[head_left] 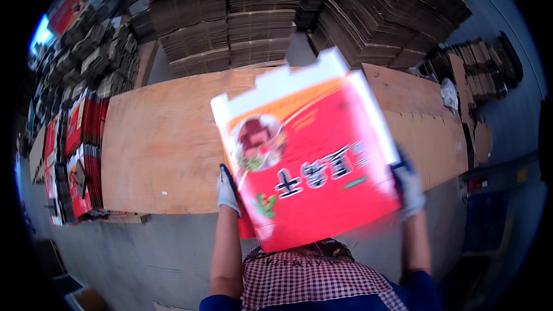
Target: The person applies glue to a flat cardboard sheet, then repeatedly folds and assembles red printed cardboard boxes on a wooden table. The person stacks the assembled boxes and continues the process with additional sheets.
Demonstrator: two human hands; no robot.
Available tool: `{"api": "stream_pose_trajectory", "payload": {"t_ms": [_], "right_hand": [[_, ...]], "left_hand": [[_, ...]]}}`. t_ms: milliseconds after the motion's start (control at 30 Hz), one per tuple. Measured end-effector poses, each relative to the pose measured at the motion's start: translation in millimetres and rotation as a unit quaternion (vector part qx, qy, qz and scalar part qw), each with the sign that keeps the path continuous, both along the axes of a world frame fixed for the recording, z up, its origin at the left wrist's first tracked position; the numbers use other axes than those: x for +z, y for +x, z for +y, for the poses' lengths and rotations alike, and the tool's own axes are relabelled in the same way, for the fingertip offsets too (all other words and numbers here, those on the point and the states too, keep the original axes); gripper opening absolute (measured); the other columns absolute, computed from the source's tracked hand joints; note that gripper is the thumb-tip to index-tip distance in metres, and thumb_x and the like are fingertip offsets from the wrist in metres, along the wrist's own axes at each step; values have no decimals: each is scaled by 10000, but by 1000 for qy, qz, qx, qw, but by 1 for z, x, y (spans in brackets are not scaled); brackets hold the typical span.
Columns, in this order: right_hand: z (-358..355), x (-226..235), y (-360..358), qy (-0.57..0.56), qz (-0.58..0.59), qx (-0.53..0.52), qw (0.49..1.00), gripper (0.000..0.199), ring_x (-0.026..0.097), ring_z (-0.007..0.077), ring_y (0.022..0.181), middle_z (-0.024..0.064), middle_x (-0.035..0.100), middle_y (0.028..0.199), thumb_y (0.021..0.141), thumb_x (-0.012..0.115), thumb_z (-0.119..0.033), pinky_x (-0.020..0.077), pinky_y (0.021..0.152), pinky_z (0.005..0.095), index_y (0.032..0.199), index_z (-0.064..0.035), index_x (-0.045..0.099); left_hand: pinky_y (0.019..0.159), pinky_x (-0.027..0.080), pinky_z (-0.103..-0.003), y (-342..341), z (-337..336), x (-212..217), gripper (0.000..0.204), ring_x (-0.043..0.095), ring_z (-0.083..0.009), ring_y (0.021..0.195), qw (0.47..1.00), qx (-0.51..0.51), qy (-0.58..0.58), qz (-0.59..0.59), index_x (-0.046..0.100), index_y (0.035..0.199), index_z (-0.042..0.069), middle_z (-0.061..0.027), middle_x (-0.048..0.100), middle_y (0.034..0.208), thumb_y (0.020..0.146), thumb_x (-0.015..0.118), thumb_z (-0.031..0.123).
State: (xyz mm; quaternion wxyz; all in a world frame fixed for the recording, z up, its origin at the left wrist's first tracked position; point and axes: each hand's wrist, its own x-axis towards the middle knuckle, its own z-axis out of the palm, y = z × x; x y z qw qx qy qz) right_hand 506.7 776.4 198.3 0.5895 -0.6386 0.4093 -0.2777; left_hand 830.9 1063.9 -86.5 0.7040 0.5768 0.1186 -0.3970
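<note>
The person holds a big red printed carton (314,161) up in front of the body, over the near edge of a wide brown board table (167,138). The carton is flat and tilted, with its white flaps at the top. It looks a bit blurry.

The left hand (227,191), in a white glove, grips the left edge of the carton. The right hand (410,187), also gloved, grips the right edge. Both hands are closed on the carton.

More red printed cartons (80,155) stand in a row off the left end of the table. Tall piles of flat brown cardboard (259,17) sit behind the table. The floor (144,253) under the table is grey.
</note>
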Motion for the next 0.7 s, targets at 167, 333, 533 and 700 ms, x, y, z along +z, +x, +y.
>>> {"api": "stream_pose_trajectory", "payload": {"t_ms": [167, 333, 533, 700], "right_hand": [[62, -209, 9, 83, 6, 3, 997, 556, 541, 75, 989, 17, 582, 1352, 971, 514, 14, 442, 842, 208, 1519, -57, 456], [82, -218, 6, 98, 6, -38, 994, 546, 488, 58, 1124, -13, 524, 1435, 987, 474, 53, 407, 975, 206, 1525, -32, 435], [88, -191, 12, 63, 179, -34, 981, 546, 531, 79, 1212, 53, 558, 1463, 982, 552, -11, 424, 996, 227, 1516, -35, 441], [76, -192, -3, 23, 266, -3, 964, 555, 671, 334, 972, 203, 652, 1263, 944, 648, -185, 519, 898, 374, 1480, -172, 506]], "left_hand": [[1063, 488, -426, 17, 51, 8, 698, 605, -291, 1240, 937, 0, -291, 195, 501, 1459, 79, -134, 583, 1420, 1020, 429, 616], [1103, 418, -383, 12, 37, 9, 555, 545, -298, 1310, 956, 86, 157, -231, 495, 1458, 19, -169, 563, 1440, 1057, 490, 404], [1130, 373, -457, -2, -44, 39, 698, 450, -417, 1374, 797, -63, 405, -444, 353, 1562, 87, -253, 405, 1543, 982, 617, 372], [1173, 310, -487, -19, -60, 28, 673, 362, -415, 1445, 651, -110, 519, -543, 351, 1560, 88, -219, 355, 1591, 1003, 560, 404]]}}
